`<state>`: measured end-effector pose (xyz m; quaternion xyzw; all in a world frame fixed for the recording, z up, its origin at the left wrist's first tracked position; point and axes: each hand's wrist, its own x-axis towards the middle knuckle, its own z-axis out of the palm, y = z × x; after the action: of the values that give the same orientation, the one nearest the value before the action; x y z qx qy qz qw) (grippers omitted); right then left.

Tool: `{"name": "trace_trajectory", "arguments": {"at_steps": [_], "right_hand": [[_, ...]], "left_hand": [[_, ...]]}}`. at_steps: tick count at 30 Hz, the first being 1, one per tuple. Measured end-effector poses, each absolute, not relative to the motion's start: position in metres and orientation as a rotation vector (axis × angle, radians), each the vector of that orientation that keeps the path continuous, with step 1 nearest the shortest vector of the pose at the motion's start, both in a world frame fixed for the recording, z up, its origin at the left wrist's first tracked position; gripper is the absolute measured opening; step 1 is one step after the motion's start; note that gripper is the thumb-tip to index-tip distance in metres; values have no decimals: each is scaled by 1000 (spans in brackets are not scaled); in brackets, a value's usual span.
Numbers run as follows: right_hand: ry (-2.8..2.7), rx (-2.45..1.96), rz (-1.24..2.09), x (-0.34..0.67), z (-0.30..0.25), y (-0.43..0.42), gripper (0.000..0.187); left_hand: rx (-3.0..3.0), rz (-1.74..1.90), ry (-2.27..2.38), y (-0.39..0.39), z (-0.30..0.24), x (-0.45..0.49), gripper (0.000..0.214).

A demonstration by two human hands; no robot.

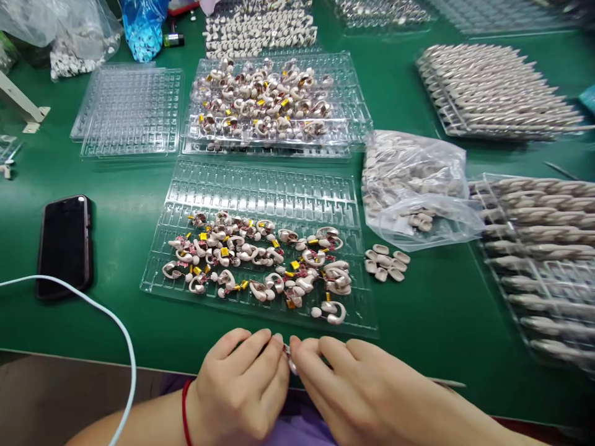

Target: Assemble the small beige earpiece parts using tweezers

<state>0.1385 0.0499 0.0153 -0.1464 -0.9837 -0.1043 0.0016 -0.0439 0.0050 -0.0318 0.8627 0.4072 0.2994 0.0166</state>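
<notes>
My left hand (242, 384) and my right hand (344, 384) meet at the table's near edge, fingers curled and pinched together on one small pale part (289, 358) that is mostly hidden between the fingertips. Just beyond them lies a clear plastic tray (260, 186) holding several beige hook-shaped shells with small yellow and pink bits (260, 263). A little heap of small beige caps (385, 263) sits on the green mat to the tray's right.
A black phone (65, 244) and a white cable (116, 322) lie at left. Further back are a second filled tray (274, 102), an empty grid tray (132, 111), a clear bag of beige parts (413, 186) and stacked trays (539, 248) at right.
</notes>
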Motion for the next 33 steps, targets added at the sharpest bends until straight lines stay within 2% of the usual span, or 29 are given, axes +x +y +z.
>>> {"name": "trace_trajectory", "arguments": {"at_steps": [5, 9, 11, 16, 18, 20, 22, 26, 29, 33], "right_hand": [[-3115, -484, -197, 136, 18, 56, 20], [-3031, -579, -3, 151, 21, 69, 13], [-2954, -711, 130, 161, 21, 72, 18], [-2598, -1030, 820, 167, 6, 54, 36], [-2380, -1046, 1096, 161, -2, 44, 32], [-2157, -1075, 1265, 156, -6, 34, 18], [-1969, -1105, 1338, 154, -6, 27, 9], [-1759, -1015, 1409, 161, -1, 19, 9], [-1692, -984, 1458, 169, 4, 16, 11], [-1613, -928, 1525, 175, 4, 13, 13]], "left_hand": [[2656, 934, 1309, 3, -33, -43, 34], [2649, 938, 1340, 1, -35, -43, 22], [2662, 935, 1350, 2, -34, -43, 18], [2542, 1035, 1305, 6, -27, -42, 12], [2408, 1128, 1266, 4, -23, -40, 11], [2258, 1185, 1238, 0, -18, -37, 13], [2075, 1179, 1238, -5, -11, -33, 13], [1629, 1029, 1275, -9, 6, -27, 9], [1276, 881, 1164, -4, 14, -26, 23], [899, 790, 1004, 6, 13, -24, 30]]}}
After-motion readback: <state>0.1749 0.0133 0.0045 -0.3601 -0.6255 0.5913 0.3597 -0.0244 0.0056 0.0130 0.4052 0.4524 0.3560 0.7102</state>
